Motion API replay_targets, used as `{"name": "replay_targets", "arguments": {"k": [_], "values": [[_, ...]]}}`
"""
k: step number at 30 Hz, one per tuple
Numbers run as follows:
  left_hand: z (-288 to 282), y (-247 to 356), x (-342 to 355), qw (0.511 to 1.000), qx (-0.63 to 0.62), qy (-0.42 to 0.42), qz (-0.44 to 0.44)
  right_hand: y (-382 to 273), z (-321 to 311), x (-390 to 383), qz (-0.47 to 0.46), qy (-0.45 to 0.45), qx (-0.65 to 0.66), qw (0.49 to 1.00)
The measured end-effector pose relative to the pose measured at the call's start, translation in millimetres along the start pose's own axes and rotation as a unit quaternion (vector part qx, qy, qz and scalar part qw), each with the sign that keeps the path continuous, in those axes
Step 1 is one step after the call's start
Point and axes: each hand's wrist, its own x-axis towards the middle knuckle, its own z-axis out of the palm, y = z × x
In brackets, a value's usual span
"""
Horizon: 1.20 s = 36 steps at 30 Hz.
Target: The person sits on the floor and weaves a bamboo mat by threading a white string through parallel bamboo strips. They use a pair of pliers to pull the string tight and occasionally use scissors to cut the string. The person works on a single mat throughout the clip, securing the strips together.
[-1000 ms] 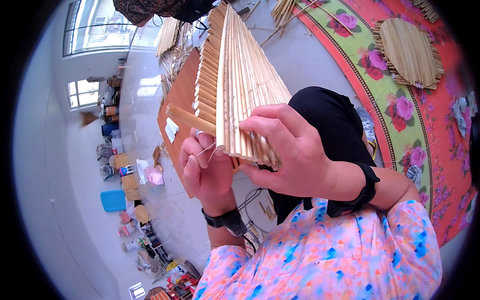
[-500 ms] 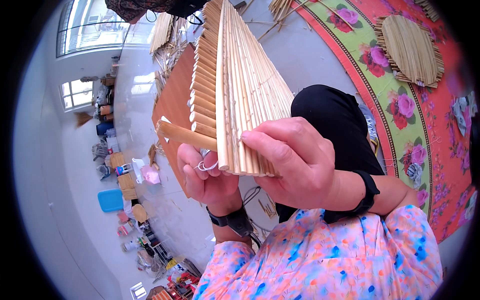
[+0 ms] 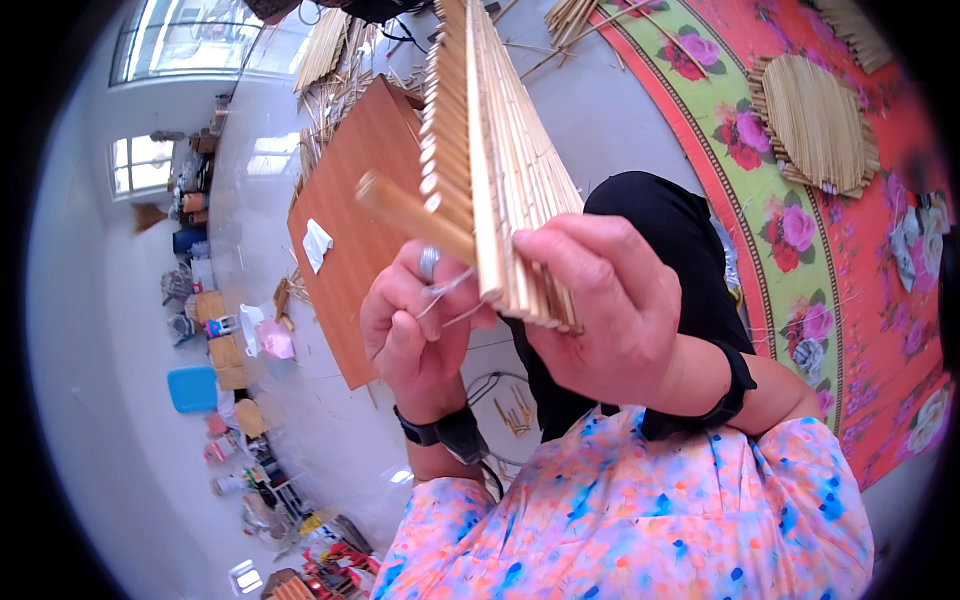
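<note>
Straw-coloured, the stick mat point(image 3: 522, 190) stretches away from your right hand point(image 3: 612, 312), pinched at its near edge between thumb and fingers; your left hand point(image 3: 408, 322), just beside that edge, pinches white string point(image 3: 447, 289), one thicker rod point(image 3: 410, 212) jutting out just above it

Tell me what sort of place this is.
Likely an indoor craft workspace, perhaps a small workshop or home: a half-worked stick panel, a rounded stick mat on floral cloth, and loose sticks.
</note>
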Motion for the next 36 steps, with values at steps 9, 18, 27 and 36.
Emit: {"name": "replay_targets", "arguments": {"k": [9, 18, 27, 36], "values": [[-90, 38, -30, 0.977, 0.089, 0.14, -0.134, -12, -14, 7, 0.041, -0.096, -0.024, 0.994], [-205, 72, -70, 0.938, 0.091, 0.326, -0.082, -19, -12, 5, 0.016, -0.081, -0.079, 0.993], [-365, 18, -116, 0.824, 0.273, 0.44, -0.23, -16, -16, -8, 0.062, -0.093, -0.176, 0.978], [-391, -14, -137, 0.537, 0.708, 0.265, -0.375, -15, -22, -13, 0.133, -0.088, -0.161, 0.974]]}}
